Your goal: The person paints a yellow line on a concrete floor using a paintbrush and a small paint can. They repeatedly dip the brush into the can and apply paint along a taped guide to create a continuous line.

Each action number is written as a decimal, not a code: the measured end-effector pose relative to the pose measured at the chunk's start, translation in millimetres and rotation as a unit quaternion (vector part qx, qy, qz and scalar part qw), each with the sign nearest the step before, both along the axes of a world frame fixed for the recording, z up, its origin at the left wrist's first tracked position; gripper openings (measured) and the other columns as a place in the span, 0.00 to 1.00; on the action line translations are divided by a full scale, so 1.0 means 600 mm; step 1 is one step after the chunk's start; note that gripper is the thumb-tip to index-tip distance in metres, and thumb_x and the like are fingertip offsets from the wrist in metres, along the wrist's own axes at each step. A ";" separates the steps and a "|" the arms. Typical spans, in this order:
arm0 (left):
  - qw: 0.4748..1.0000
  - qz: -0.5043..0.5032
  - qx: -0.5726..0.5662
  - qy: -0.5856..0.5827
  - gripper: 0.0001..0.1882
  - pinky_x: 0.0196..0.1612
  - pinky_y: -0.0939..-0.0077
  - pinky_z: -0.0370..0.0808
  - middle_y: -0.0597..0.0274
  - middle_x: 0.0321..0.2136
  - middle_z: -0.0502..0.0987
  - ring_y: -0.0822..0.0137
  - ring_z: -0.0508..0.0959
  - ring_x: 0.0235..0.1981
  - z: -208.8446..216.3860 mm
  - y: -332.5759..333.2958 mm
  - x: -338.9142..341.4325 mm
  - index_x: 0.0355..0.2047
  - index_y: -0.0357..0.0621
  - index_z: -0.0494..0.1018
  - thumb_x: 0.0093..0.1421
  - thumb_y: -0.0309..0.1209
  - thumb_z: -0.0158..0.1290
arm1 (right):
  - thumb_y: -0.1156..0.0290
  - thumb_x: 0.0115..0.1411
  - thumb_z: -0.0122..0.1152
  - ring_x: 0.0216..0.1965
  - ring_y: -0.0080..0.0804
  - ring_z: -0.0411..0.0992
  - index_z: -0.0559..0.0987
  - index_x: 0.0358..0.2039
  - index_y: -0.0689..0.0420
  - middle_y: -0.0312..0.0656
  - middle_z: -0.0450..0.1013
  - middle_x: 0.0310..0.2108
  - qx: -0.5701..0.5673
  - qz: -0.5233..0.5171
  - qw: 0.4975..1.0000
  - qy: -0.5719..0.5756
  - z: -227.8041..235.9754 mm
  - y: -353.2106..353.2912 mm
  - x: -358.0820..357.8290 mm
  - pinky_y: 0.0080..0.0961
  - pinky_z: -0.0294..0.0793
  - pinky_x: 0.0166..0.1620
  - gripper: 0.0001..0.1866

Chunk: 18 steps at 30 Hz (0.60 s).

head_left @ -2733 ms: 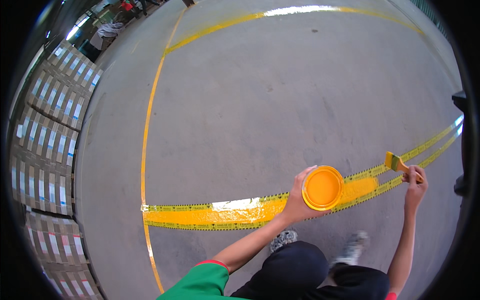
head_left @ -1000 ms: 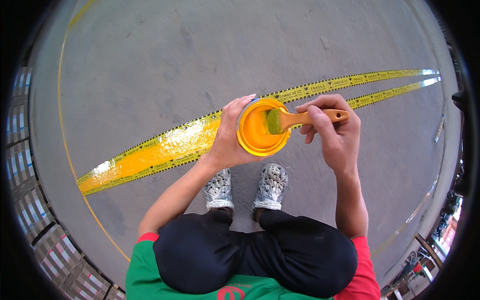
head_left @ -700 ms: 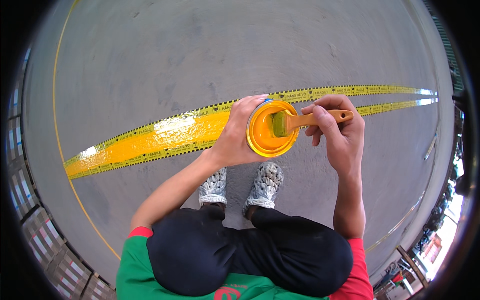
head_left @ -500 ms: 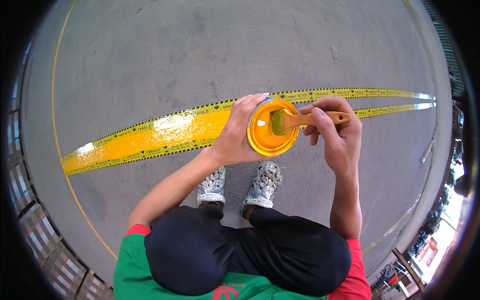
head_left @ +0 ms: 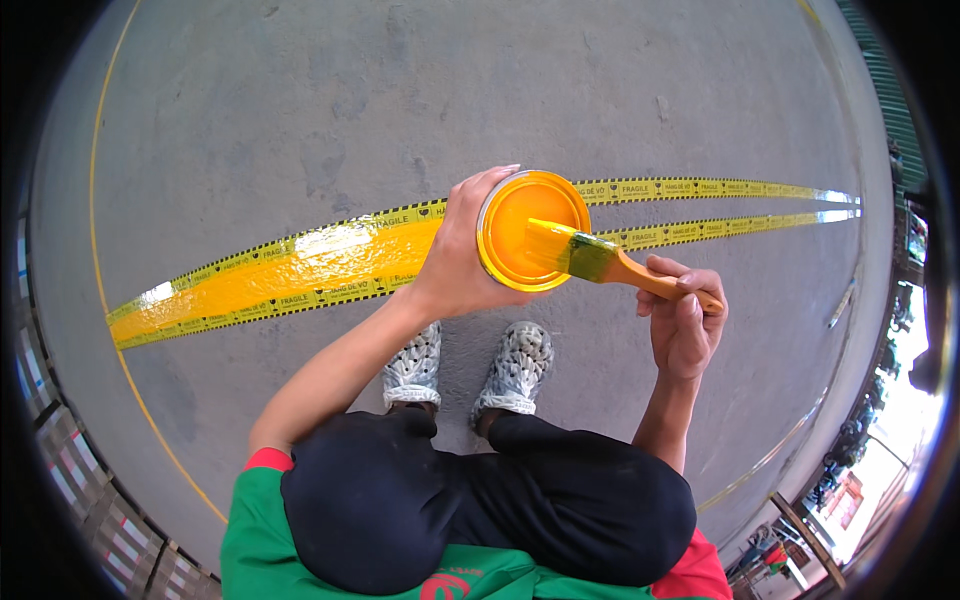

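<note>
The fingers [head_left: 690,290] of the right hand [head_left: 683,325] are curled and pinching the orange wooden handle of a paintbrush [head_left: 600,262], whose yellow-loaded bristles lie over the open mouth of a small paint can [head_left: 530,230]. The fingers [head_left: 478,190] of the left hand [head_left: 462,255] are wrapped round the can's side, holding it in the air just above the floor stripe.

The can is orange-yellow inside and holds glossy yellow paint; how deep it sits cannot be told, though the coating reaches up near the rim.

On the concrete floor [head_left: 300,110], two strips of yellow-and-black marking tape [head_left: 700,188] run side by side and bound a lane. To the person's left, the painted section [head_left: 300,270] between the tapes is filled with wet, shining yellow, ending just beside the can. To the right, the bare section [head_left: 740,208] between the tapes is grey concrete out to the far end. Judging from that, roughly half of the visible lane is coated and the right half remains.

The person squats, with pale shoes [head_left: 470,365] just behind the lane.
</note>
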<state>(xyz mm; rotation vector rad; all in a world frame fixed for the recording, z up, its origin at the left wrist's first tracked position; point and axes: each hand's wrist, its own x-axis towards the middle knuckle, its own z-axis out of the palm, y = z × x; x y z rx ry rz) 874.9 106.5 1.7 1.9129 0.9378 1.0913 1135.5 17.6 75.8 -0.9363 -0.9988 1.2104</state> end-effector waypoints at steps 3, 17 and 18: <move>1.000 -0.002 -0.003 -0.002 0.62 0.65 0.59 0.68 0.49 0.62 0.65 0.51 0.69 0.63 0.000 0.004 0.000 0.67 0.40 0.55 0.35 0.39 0.80 | 0.67 0.70 0.58 0.38 0.39 0.81 0.76 0.47 0.59 0.64 0.76 0.51 0.019 -0.008 1.000 0.014 0.002 -0.002 0.003 0.33 0.82 0.41 0.10; 1.000 -0.006 0.006 -0.002 0.64 0.66 0.60 0.67 0.48 0.63 0.65 0.52 0.69 0.64 -0.007 0.007 -0.002 0.67 0.40 0.53 0.34 0.38 0.81 | 0.65 0.70 0.60 0.37 0.43 0.79 0.73 0.46 0.56 0.64 0.73 0.55 0.091 -0.009 0.995 0.040 0.041 -0.006 0.013 0.31 0.83 0.39 0.10; 1.000 -0.006 0.006 -0.001 0.64 0.67 0.59 0.67 0.47 0.63 0.65 0.52 0.68 0.64 -0.007 0.007 -0.003 0.67 0.40 0.53 0.34 0.38 0.81 | 0.65 0.70 0.60 0.37 0.43 0.79 0.73 0.46 0.56 0.64 0.73 0.55 0.100 -0.009 0.994 0.042 0.045 -0.007 0.014 0.31 0.83 0.39 0.10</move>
